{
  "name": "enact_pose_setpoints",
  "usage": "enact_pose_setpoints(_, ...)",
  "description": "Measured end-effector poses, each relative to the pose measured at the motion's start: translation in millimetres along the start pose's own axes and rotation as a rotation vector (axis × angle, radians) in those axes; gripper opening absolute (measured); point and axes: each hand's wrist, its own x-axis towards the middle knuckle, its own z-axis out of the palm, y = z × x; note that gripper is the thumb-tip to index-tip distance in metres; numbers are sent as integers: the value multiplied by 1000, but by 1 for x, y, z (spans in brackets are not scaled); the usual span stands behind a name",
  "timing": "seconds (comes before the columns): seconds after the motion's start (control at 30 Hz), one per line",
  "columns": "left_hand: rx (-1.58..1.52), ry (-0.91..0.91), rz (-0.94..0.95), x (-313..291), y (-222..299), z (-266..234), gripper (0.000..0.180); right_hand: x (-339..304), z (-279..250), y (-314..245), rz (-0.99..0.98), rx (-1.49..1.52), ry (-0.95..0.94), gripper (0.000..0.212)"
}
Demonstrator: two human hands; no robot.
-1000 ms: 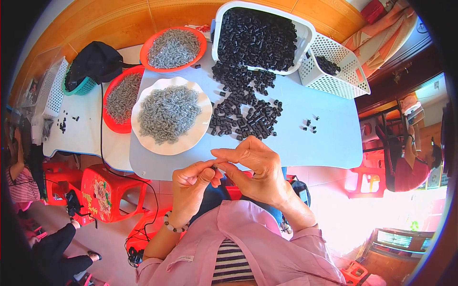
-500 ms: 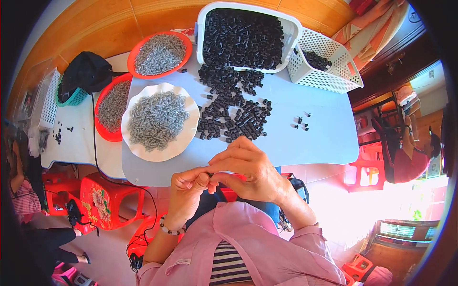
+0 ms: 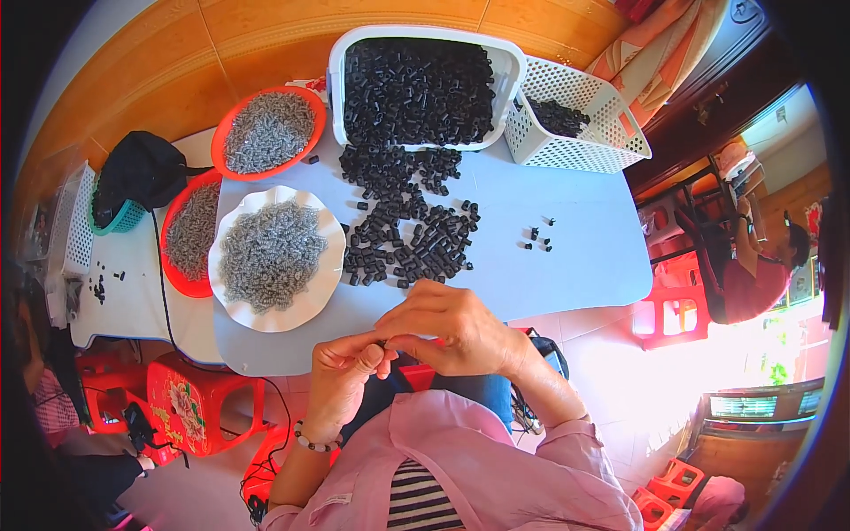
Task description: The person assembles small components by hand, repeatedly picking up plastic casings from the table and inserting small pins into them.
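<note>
By the tabletop (image 3: 575, 265), left hand (image 3: 347, 367) and right hand (image 3: 452, 329) are pinching small dark part (image 3: 386, 343), grip closed; both are hiding its direction, long axis.

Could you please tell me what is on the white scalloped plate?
The white scalloped plate bears a heap of small silvery pieces. Its rim shows; the plate's middle and the lowest pieces are hidden beneath the heap.

Piece (image 3: 385, 343) between the 2 hands (image 3: 343, 370) (image 3: 456, 332) — too small to tell.
</note>
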Motion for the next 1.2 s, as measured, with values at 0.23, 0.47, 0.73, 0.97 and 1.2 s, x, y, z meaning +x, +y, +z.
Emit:
enact_pose_setpoints(0.23,67,117,56,4,1,0,30,28,-49,87,451,-371,278,10)
enact_pose_setpoints(0.47,131,184,41,5,2,-2,29,46,-50,144,342,-647,214,10)
enact_pose_setpoints(0.73,130,179,40,7,2,-3,28,52,-45,145,417,-715,185,12)
enact_pose_setpoints(0.97,149,161,49,4,2,0,27,49,-49,137,391,-631,213,15)
enact_pose_setpoints(1.2,196,152,64,2,4,8,28,22,-37,58,645,391,326,16)
